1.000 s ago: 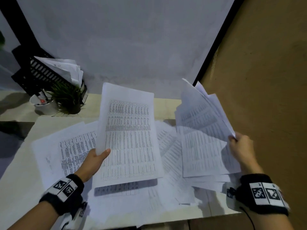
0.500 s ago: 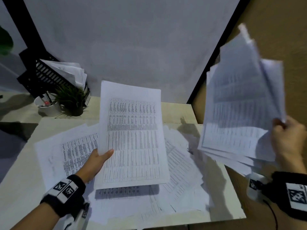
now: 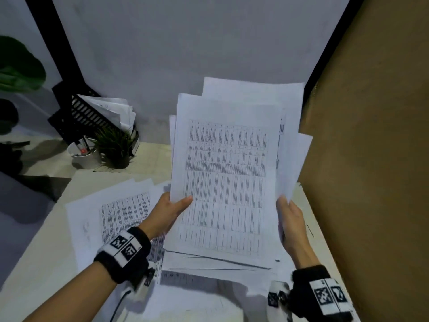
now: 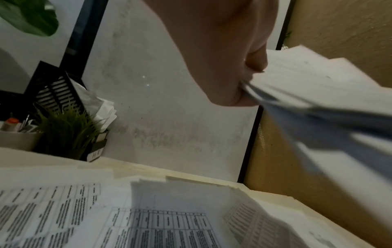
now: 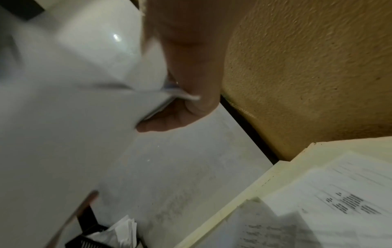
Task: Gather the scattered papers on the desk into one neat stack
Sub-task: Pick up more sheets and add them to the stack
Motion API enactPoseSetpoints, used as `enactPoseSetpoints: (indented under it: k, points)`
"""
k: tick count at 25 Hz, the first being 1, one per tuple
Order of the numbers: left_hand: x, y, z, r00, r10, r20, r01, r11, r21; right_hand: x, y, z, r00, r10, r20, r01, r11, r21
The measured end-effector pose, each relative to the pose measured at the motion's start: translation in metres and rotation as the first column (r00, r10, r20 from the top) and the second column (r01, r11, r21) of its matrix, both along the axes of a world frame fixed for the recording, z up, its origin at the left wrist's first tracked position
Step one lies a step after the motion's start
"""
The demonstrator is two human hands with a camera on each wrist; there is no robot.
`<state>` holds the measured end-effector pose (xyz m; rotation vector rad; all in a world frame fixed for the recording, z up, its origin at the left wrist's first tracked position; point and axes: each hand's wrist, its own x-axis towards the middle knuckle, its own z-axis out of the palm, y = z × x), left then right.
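You held a fanned bundle of printed sheets [image 3: 226, 182] in mid-frame, raised above the desk [image 3: 34, 252]; its top page was thin white paper ruled with dense table columns, the edges behind it uneven and splayed. Your left hand [image 3: 169, 212] pinched the bundle's left edge, thumb on top, and your right hand [image 3: 291, 221] gripped its right edge. More loose sheets [image 3: 111, 219] lay flat and overlapping at lower left on the pale, smooth desk. At upper left stood a slotted black file tray [image 3: 76, 112] and a spiky potted plant [image 3: 115, 145].
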<state>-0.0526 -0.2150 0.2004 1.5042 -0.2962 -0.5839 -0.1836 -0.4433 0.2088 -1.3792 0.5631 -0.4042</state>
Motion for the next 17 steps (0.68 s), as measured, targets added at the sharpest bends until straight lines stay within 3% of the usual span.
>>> enactPoseSetpoints:
  k: [3,6,9,13,17]
  points:
    - [0.003,0.009,-0.009,0.983,0.007,0.185,-0.024,0.996,0.088,0.013,0.01,0.001,0.994,0.04,0.106,-0.046,0.997,0.057]
    - [0.003,0.011,-0.001,0.928,0.148,0.341,-0.145,0.989,-0.036,0.027,0.02,0.005,0.996,0.002,0.093,0.002,0.999,-0.041]
    - [0.011,0.019,-0.001,0.936,0.271,0.226,-0.238,0.958,-0.162,0.034,0.03,-0.001,0.998,0.064,0.024,-0.061,0.992,-0.107]
    - [0.002,0.024,-0.018,0.972,0.209,0.105,-0.212,0.977,0.018,0.035,0.048,-0.027,0.998,0.053,-0.022,-0.055,0.995,-0.081]
    - [-0.001,0.028,-0.017,0.973,0.207,0.105,-0.202,0.978,-0.051,0.033,0.052,-0.033,0.996,0.002,0.087,0.0,1.0,-0.019]
